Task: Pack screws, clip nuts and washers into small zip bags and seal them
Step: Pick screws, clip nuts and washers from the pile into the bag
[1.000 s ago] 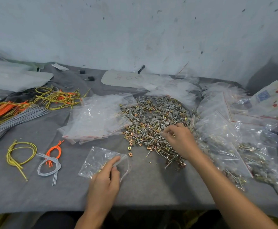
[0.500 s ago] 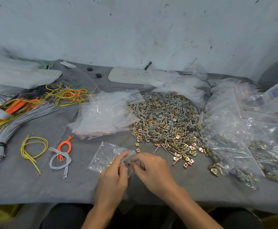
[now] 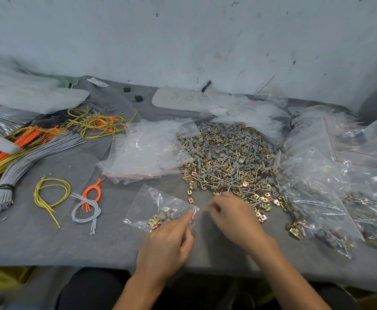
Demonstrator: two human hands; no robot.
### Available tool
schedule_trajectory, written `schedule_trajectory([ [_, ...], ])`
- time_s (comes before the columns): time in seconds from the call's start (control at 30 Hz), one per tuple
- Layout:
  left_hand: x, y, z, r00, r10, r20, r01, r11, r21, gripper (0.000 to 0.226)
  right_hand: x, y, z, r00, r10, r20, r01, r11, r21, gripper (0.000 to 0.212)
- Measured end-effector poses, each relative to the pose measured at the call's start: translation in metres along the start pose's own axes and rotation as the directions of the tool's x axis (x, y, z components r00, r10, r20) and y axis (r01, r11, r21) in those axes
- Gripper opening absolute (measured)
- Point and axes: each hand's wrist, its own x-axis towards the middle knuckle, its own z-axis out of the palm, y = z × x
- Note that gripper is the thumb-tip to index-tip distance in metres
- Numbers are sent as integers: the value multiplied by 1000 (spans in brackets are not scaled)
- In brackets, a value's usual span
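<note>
Grey tablecloth (image 3: 37, 242), zip bag (image 3: 158, 204) (left hand (image 3: 165, 247))

Only faint handwriting on the white card (image 3: 178, 100) shows, too blurred to read.

Grey-covered worktop (image 3: 48, 242): hardware pile (image 3: 230, 162) (screws, clip nuts, washers) centre-right; empty zip bag stack (image 3: 142, 153) just left of it; part-filled zip bag (image 3: 158, 206) near front edge; filled bags (image 3: 330, 198) right edge; wire bundles (image 3: 26, 153) left edge.
</note>
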Motion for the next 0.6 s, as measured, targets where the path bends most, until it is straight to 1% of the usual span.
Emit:
schedule_trajectory([
  [0.07, 1, -1, 2, 998, 57, -13, -57, 998, 37, 47, 10, 14, -6, 999, 47, 5, -47, 998, -51, 25],
  [0.17, 2, 0, 0, 997, 81, -17, -80, 995, 54, 44, 19, 19, -6, 996, 21, 91, -11, 995, -101, 30],
  [0.27, 2, 1, -1, 996, 81, 24, -82, 996, 35, 44, 21, 22, -2, 997, 16, 82, -6, 993, -121, 23],
  [0.4, 2, 2, -4, 999, 8, 51, -7, 1000, -21, 46, 18, 23, 1, 999, 5, 43, 1, 990, -138, 17],
  [0.47, 3, 3, -7, 997, -63, 51, 66, 996, -61, 45, 14, 22, 2, 1000, -11, 10, 11, 996, -86, 14],
  [0.53, 4, 5, -10, 987, -151, 52, 155, 984, -90, 43, 8, 17, 2, 1000, -20, -13, 20, 1000, 19, 8],
  [0.6, 5, 7, -11, 972, -230, 51, 235, 961, -143, 42, -3, 8, 1, 1000, -24, 8, 23, 991, 135, 6],
])
